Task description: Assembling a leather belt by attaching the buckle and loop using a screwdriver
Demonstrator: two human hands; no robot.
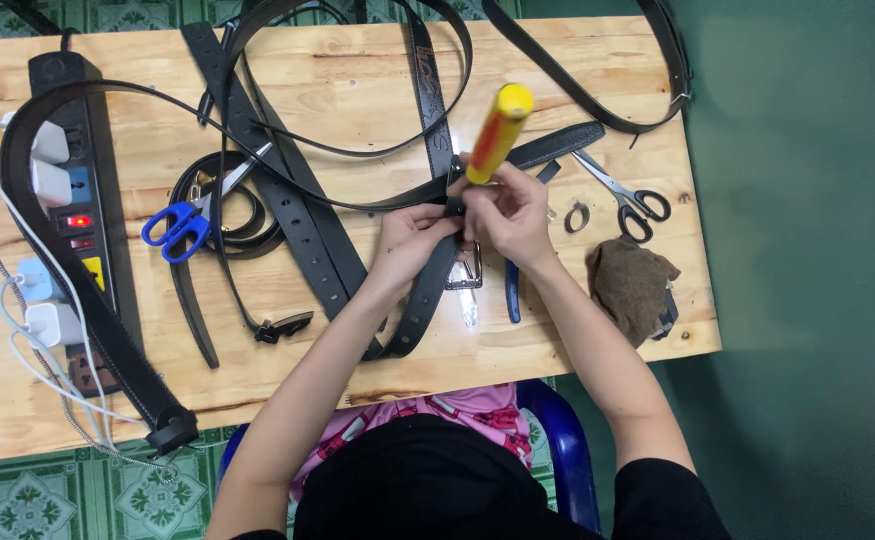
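Observation:
My right hand [510, 212] grips a tool with a yellow and orange handle [497, 133], which points up and away from me. Its tip is pressed down onto a black belt [419, 290] lying across the wooden table [357, 70]. My left hand [409, 240] pinches that same belt just beside the tool's tip. A silver buckle [465, 268] lies right under my hands, partly hidden by them. A blue-handled plier [511, 295] lies below my right hand.
Several other black belts [302, 215] sprawl over the table. Blue-handled scissors [182, 222] lie at the left, black-handled scissors [637, 200] at the right beside a brown cloth [629, 285]. A black power strip [82, 200] with chargers sits at the left edge. A blue chair [562, 440] is under me.

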